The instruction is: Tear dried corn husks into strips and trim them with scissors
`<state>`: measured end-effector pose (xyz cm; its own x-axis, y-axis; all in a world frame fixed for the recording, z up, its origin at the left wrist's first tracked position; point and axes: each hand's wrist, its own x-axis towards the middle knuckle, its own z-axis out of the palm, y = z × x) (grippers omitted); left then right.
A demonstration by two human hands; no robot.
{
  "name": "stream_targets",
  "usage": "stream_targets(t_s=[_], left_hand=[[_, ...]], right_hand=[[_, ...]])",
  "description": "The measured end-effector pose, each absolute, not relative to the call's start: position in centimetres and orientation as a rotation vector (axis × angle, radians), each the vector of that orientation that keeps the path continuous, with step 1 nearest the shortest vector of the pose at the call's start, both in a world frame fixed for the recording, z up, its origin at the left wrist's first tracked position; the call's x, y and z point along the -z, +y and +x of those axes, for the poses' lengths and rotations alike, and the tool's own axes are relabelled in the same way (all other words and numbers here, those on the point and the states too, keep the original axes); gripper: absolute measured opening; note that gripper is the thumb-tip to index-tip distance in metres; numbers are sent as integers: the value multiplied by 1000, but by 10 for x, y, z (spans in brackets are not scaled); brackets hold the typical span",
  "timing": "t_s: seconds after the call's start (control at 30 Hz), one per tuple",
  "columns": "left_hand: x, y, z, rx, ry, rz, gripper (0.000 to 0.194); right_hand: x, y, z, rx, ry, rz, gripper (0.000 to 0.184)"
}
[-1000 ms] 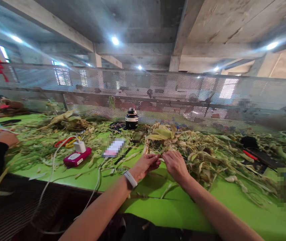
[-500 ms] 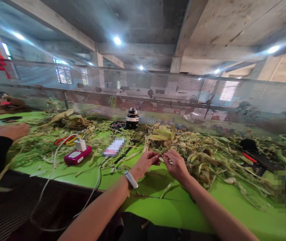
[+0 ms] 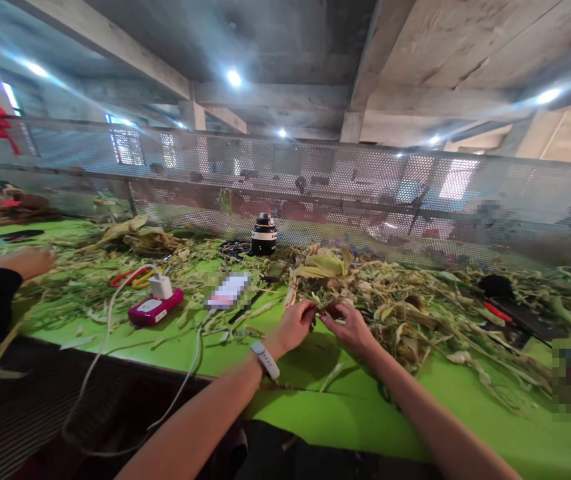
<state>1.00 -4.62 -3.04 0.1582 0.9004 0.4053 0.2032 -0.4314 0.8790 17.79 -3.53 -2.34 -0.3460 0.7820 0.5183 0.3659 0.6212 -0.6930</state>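
Note:
Both my hands meet over the green table (image 3: pixel 345 407), just in front of a heap of dried corn husks (image 3: pixel 405 300). My left hand (image 3: pixel 295 325), with a white band on its wrist, pinches one end of a thin husk strip (image 3: pixel 326 308). My right hand (image 3: pixel 349 325) pinches the other end, fingers closed. The strip is small and partly hidden by my fingers.
A magenta power bank (image 3: pixel 154 310) with a white charger and cable lies left, near red scissors (image 3: pixel 130 277) and a blurred phone (image 3: pixel 226 293). A black jar (image 3: pixel 264 235) stands by the perforated metal screen (image 3: pixel 315 187). Another person's hand (image 3: pixel 23 261) rests far left. Black tools (image 3: pixel 510 307) lie right.
My hands have drawn slightly further from me toward the husk heap and closed tighter on the strip. The other person's hand at left has shifted a little.

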Motion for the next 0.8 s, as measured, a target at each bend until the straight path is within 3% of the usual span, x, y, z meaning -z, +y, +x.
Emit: stream_targets(t_s=[0.13,0.2,0.8], left_hand=[[29,-45,9,-1181,1046,1812,13],[28,-45,10,-1148,1020,1796,12],[19,-53,12,-1029,802,1448,20]], right_hand=[[24,-30,179,-1065,-1817,-891,41],[22,-29,180,-1195,-1766,-883,43],[9,-40,182,-1329,-1608,-877,45]])
